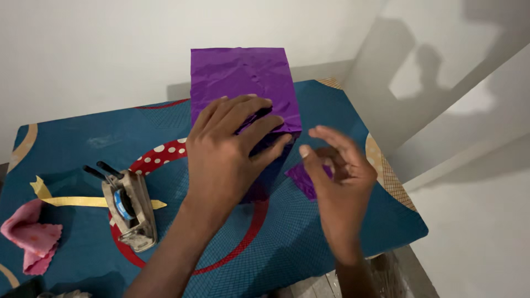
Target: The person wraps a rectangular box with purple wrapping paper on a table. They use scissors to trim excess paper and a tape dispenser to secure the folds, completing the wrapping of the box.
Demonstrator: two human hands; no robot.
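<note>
A tall box (243, 83) wrapped in shiny purple paper stands upright near the middle of the surface (309, 243), a little toward 12 o'clock, its creased top face tilted toward the camera. The left hand (226, 149) lies flat on the near edge of that top, fingers spread and curled slightly over the front, pressing a loose fold of paper against the box; it grips nothing, only presses. The right hand (337, 165) hovers at 3 o'clock of the box, just beside it and clear of the paper, half open with fingers loosely bent and the thumb pointing up; nothing can be seen held in it. Under that hand a purple flap (302, 179) of wrapping sticks out from the foot of the box and lies on the surface.

The surface wears a blue cloth with red rings and white dots. At 8 o'clock of the box, well apart, sits a worn tape dispenser (130, 209) with a blue roll. A yellow ribbon strip (77, 200) runs beneath it toward 9 o'clock. A crumpled pink cloth (30, 234) lies at the far left edge
</note>
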